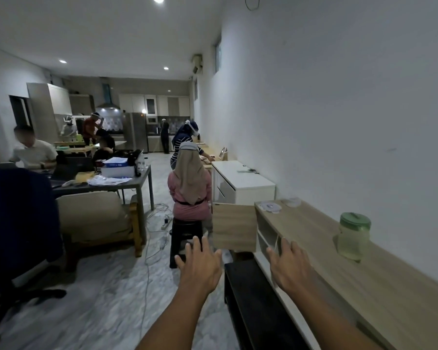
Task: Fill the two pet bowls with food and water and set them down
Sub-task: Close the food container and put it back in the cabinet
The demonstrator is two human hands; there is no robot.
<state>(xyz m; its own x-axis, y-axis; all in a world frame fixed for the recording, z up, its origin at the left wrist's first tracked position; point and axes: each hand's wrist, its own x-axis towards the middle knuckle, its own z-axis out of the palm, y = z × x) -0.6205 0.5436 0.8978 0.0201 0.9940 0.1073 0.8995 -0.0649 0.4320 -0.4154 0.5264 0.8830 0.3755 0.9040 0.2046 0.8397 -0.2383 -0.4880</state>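
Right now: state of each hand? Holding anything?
Left hand: open, fingers spread, holding nothing.
Right hand: open, fingers straight, holding nothing.

Nothing here can be read: no text, label, brand or number. The blue-and-white cardboard box [118, 165] on the grey bench [143, 178] shows faint print on its top, too blurred to make out. The flat round whitish plastic piece [271, 207] at the far end of the long light-wood bench [339, 279] has a small mark in its middle, too small to read.
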